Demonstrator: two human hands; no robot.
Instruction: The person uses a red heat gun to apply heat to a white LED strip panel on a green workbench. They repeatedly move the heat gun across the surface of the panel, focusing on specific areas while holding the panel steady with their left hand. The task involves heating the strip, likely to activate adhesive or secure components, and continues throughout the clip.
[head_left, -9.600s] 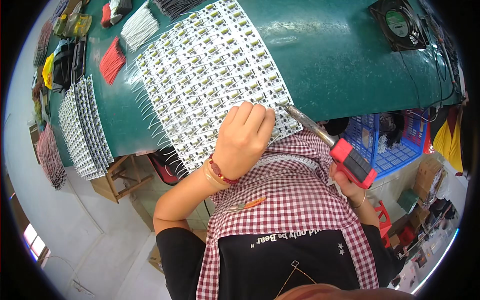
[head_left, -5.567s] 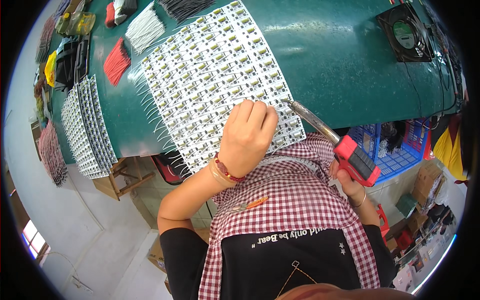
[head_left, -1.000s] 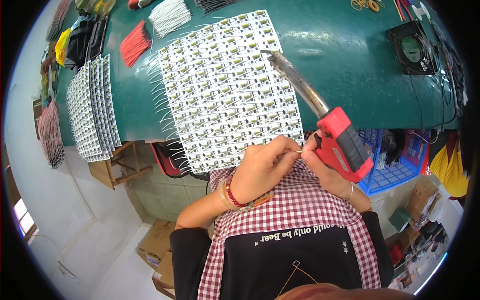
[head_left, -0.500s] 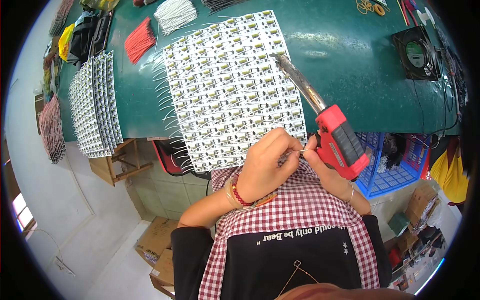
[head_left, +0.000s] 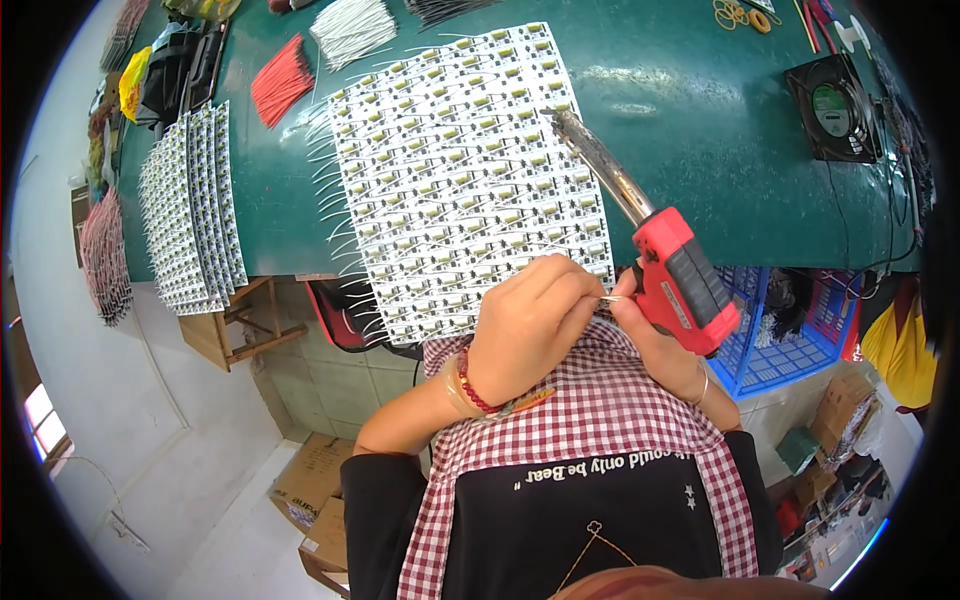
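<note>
My left hand is closed, its fingertips pinching a thin pale wire above my lap. My right hand is wrapped round the handle of a red and black soldering gun, and its fingertips meet the wire's other end. The gun's metal barrel slants up and left, its tip over the right part of a large white circuit board panel. That panel carries rows of small components and white wires, some sticking out past its left edge. Its near edge reaches over the table edge, beside my left hand.
On the green table lie bundles of red wires and white wires. Several more panels are stacked at the left. A black fan stands at the right, above a blue plastic crate.
My left hand has turned slightly, its fingers drawn closer over the wire. The soldering gun and the panel stay nearly where they were.
</note>
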